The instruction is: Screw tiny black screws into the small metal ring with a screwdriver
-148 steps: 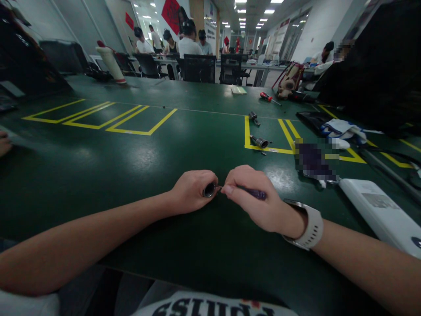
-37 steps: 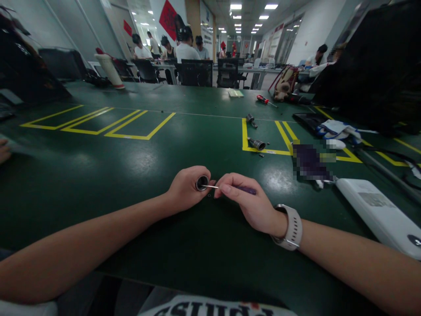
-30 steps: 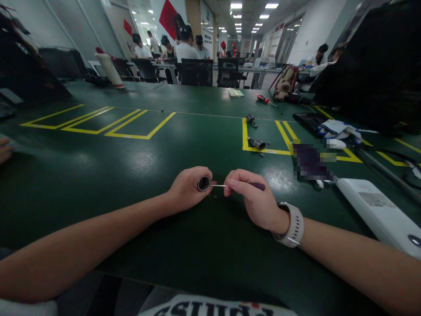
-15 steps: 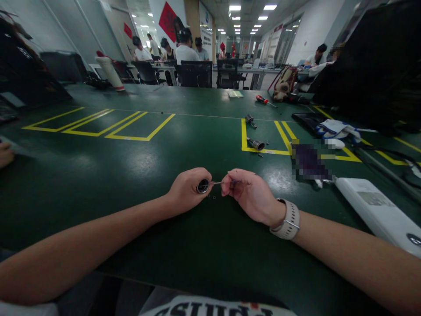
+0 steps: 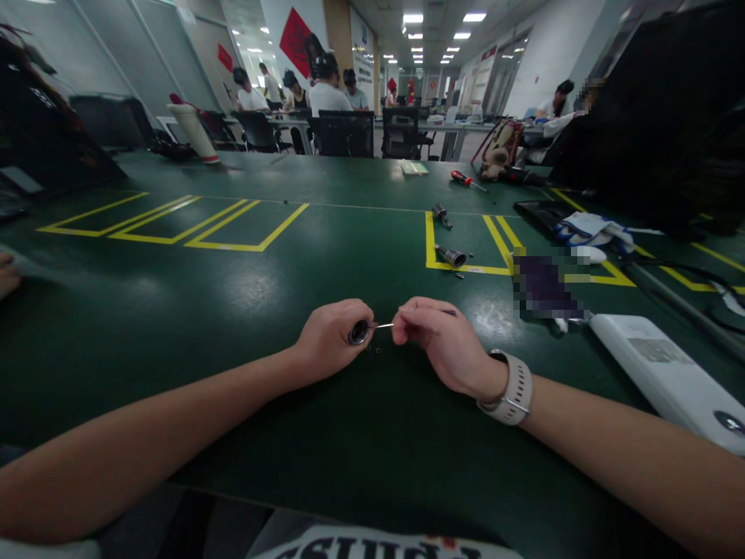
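In the middle of the head view, my left hand point(image 5: 331, 334) is closed around a hollow metal cylinder point(image 5: 359, 332), its dark open end facing me. My right hand point(image 5: 445, 338), wearing a pale watch strap, pinches a thin screwdriver point(image 5: 382, 325). The bright shaft points left and meets the cylinder's side; how the tip sits there is hidden. A dark bit of the handle shows above the right palm. Just below the cylinder, a tiny ring point(image 5: 378, 350) lies on the green table point(image 5: 326, 450), with another small piece beside it.
Two metal socket-like parts point(image 5: 451, 255) lie by the yellow tape, small bits nearby. Farther back is a red-handled screwdriver point(image 5: 466, 179). To the right are a white device point(image 5: 657, 373), a blurred dark object point(image 5: 544, 286) and gloves point(image 5: 597, 231). Another person's hand point(image 5: 8, 274) rests at the left edge.
My right hand has rolled over, its fingers shifting around the screwdriver, and the handle end now shows above the palm. The left hand and cylinder have hardly moved.
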{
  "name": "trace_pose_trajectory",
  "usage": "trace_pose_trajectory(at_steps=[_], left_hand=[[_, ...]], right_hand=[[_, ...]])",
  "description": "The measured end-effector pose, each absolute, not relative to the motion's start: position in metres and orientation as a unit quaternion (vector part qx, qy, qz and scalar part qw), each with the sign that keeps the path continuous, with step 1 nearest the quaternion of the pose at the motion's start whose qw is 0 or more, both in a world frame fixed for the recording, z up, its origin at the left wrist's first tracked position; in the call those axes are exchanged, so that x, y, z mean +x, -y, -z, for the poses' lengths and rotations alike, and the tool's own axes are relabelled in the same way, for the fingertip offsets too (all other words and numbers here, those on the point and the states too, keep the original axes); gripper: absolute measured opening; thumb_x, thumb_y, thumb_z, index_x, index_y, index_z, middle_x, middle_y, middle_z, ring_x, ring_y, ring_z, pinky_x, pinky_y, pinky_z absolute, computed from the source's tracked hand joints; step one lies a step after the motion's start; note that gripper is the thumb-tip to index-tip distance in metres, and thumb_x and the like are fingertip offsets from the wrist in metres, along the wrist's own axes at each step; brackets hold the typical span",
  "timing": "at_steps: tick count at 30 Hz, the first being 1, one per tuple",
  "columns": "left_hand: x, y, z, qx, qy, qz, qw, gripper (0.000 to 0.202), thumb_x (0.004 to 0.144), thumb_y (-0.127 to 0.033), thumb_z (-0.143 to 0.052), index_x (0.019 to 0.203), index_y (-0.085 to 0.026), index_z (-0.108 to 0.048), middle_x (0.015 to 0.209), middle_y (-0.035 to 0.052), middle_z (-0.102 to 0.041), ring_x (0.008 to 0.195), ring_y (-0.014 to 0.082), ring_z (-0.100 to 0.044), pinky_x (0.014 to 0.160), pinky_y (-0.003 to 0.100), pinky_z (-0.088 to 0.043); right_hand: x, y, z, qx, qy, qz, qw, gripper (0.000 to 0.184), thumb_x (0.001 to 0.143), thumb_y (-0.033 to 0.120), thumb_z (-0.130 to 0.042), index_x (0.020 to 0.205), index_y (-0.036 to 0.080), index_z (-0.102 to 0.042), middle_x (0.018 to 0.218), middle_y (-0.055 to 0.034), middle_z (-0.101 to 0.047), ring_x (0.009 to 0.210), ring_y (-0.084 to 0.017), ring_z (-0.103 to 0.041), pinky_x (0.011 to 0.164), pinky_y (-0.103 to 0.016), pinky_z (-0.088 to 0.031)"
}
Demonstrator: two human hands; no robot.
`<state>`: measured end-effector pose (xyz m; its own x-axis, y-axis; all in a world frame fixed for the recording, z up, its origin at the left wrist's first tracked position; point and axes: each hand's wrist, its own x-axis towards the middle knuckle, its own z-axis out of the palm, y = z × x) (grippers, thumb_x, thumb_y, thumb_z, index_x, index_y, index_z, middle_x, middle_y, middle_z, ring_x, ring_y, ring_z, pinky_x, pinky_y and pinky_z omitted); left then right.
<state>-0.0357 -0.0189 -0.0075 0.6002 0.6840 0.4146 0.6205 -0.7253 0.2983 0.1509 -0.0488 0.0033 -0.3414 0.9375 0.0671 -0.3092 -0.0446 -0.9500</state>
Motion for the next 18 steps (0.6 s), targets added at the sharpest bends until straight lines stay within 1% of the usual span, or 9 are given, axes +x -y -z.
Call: trace_pose_trajectory(at_steps=[4,7,9,12,14,18], left_hand=[[-0.0346,0.0169,0.0091,0.882,-0.373,-0.279,0.071,0.012,0.077,-0.017,-0.053,0.066,-0.016,-0.049,0.063,-0.0017,-0.052,0.057,0.0102,-0.048,0.052,0.022,-0.035],[-0.0337,0.0156,0.0091,0.875,-0.378,-0.292,0.077,0.013,0.077,-0.017,-0.054,0.065,-0.016,-0.048,0.062,-0.0018,-0.051,0.056,0.0100,-0.047,0.052,0.022,-0.034],[-0.0336,0.0152,0.0084,0.875,-0.381,-0.290,0.078,0.013,0.077,-0.018,-0.053,0.065,-0.016,-0.049,0.062,-0.0018,-0.051,0.056,0.0102,-0.047,0.052,0.022,-0.034],[-0.0340,0.0157,0.0074,0.877,-0.383,-0.279,0.077,0.011,0.077,-0.017,-0.052,0.066,-0.016,-0.049,0.063,-0.0014,-0.052,0.058,0.0108,-0.049,0.053,0.022,-0.035],[-0.0346,0.0166,0.0071,0.882,-0.381,-0.267,0.072,0.010,0.077,-0.017,-0.052,0.067,-0.016,-0.050,0.064,-0.0011,-0.052,0.059,0.0111,-0.050,0.054,0.023,-0.036],[-0.0353,0.0184,0.0074,0.890,-0.383,-0.244,0.054,0.009,0.077,-0.016,-0.051,0.068,-0.016,-0.052,0.065,-0.0004,-0.054,0.059,0.0115,-0.050,0.054,0.023,-0.036]], right_hand=[[0.1504,0.0414,0.0030,-0.312,0.365,-0.747,0.461,0.021,0.078,0.027,-0.052,0.063,0.015,-0.060,0.061,-0.0003,-0.056,0.059,-0.012,-0.051,0.062,-0.027,-0.039],[0.1499,0.0400,0.0040,-0.310,0.320,-0.775,0.448,0.021,0.078,0.029,-0.052,0.064,0.014,-0.060,0.061,-0.0003,-0.057,0.058,-0.012,-0.051,0.064,-0.028,-0.040],[0.1495,0.0416,0.0027,-0.314,0.331,-0.761,0.462,0.022,0.078,0.029,-0.052,0.063,0.015,-0.059,0.061,-0.0001,-0.056,0.058,-0.011,-0.051,0.063,-0.028,-0.039],[0.1487,0.0459,-0.0008,-0.325,0.403,-0.694,0.500,0.020,0.077,0.026,-0.055,0.061,0.015,-0.059,0.060,0.0002,-0.056,0.058,-0.011,-0.050,0.060,-0.027,-0.038],[0.1486,0.0478,-0.0025,-0.326,0.444,-0.668,0.501,0.019,0.077,0.025,-0.055,0.062,0.015,-0.060,0.061,0.0000,-0.057,0.060,-0.012,-0.051,0.061,-0.027,-0.037],[0.1502,0.0442,-0.0014,-0.313,0.422,-0.716,0.460,0.021,0.079,0.027,-0.053,0.064,0.015,-0.061,0.062,-0.0007,-0.057,0.061,-0.012,-0.052,0.062,-0.028,-0.039]])
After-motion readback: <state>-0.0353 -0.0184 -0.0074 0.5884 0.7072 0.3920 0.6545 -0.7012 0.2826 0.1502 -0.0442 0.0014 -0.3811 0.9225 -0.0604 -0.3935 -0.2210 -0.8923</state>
